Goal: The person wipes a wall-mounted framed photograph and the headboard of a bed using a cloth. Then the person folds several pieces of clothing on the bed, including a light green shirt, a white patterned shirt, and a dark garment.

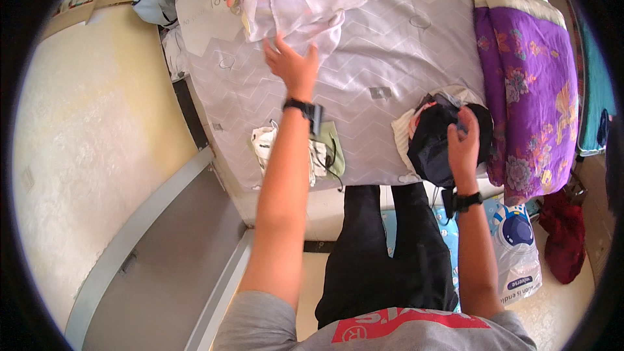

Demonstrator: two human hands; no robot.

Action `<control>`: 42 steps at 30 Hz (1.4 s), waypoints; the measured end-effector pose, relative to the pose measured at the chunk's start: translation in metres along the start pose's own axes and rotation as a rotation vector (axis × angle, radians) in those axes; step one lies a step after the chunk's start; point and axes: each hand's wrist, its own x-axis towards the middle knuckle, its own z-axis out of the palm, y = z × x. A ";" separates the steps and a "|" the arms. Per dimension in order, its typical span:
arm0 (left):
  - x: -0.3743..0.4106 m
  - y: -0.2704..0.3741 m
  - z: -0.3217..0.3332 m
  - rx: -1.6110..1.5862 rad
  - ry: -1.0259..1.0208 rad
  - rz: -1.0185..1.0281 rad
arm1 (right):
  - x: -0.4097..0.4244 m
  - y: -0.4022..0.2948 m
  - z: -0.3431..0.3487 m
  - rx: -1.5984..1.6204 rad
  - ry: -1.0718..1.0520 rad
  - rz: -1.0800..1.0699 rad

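Note:
My left hand point(294, 70) reaches forward over the bed, fingers spread, at the near edge of a thin white cloth point(304, 0) with an orange floral print. Whether its fingertips touch the cloth or sit just above it is hard to tell. My right hand point(464, 148) is over a heap of clothes topped by a black cloth point(434, 141), its thumb and fingers apart. Beneath my left forearm lie a folded white patterned garment point(263, 144) and a light green cloth point(335, 141) with a dark cord, both partly hidden.
A purple floral quilt point(531, 92) lies folded along the right of the bed point(370, 122). A plastic bag point(516, 263) and a dark red cloth point(563, 243) are down at the right. A pale blue cap point(155, 2) sits by the left wall, above a grey door point(161, 263).

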 end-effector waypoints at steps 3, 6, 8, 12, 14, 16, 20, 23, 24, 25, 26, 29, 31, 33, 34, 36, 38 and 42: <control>0.096 0.010 -0.005 0.118 -0.038 0.019 | -0.027 -0.028 0.035 0.150 -0.132 0.081; 0.154 0.019 0.010 0.017 -0.119 -0.320 | -0.037 -0.051 0.074 0.211 -0.199 0.122; 0.175 -0.025 0.022 -0.137 -0.243 -0.309 | -0.036 -0.068 0.104 0.263 -0.283 0.100; 0.150 -0.034 0.050 0.078 -0.438 -0.171 | -0.025 -0.070 0.148 0.328 -0.472 0.137; 0.132 -0.032 0.051 -0.079 -0.535 -0.161 | -0.015 -0.068 0.157 0.208 -0.595 0.117; 0.094 -0.027 0.039 -0.393 -0.585 -0.196 | -0.011 -0.042 0.167 0.282 -0.522 0.208; -0.019 -0.054 0.003 -0.980 -0.832 -0.471 | 0.011 -0.047 0.170 0.588 -0.367 0.547; -0.097 -0.048 -0.037 -0.856 -1.226 -0.505 | 0.034 -0.035 0.161 0.769 -0.348 0.585; -0.114 -0.052 -0.049 -0.760 -1.296 -0.489 | 0.044 -0.027 0.161 0.769 -0.362 0.509; -0.125 -0.056 -0.057 -0.666 -1.363 -0.472 | 0.053 -0.019 0.161 0.765 -0.377 0.433; -0.133 -0.069 -0.058 -0.701 -1.168 -0.471 | 0.062 -0.010 0.170 0.564 -0.126 0.457; -0.155 -0.108 -0.066 -0.673 -0.559 -0.532 | 0.080 -0.042 0.170 0.078 0.212 0.247; -0.143 -0.078 -0.073 -0.616 -0.408 -0.554 | 0.089 -0.056 0.148 -0.038 0.179 0.000; -0.135 -0.050 -0.065 -0.630 -0.433 -0.517 | 0.088 -0.030 0.157 -0.160 -0.022 0.021; -0.144 -0.047 -0.049 -0.521 -0.451 -0.470 | 0.081 -0.029 0.174 -0.143 -0.140 0.082; -0.166 -0.054 -0.016 -0.293 -0.463 -0.390 | 0.062 -0.032 0.213 -0.295 -0.255 -0.038; -0.160 -0.044 -0.012 -0.538 -0.453 -0.472 | 0.044 -0.018 0.218 -0.651 -0.159 -0.338; -0.157 -0.043 -0.027 -1.151 -0.698 -0.892 | 0.054 -0.031 0.194 0.368 -0.752 0.254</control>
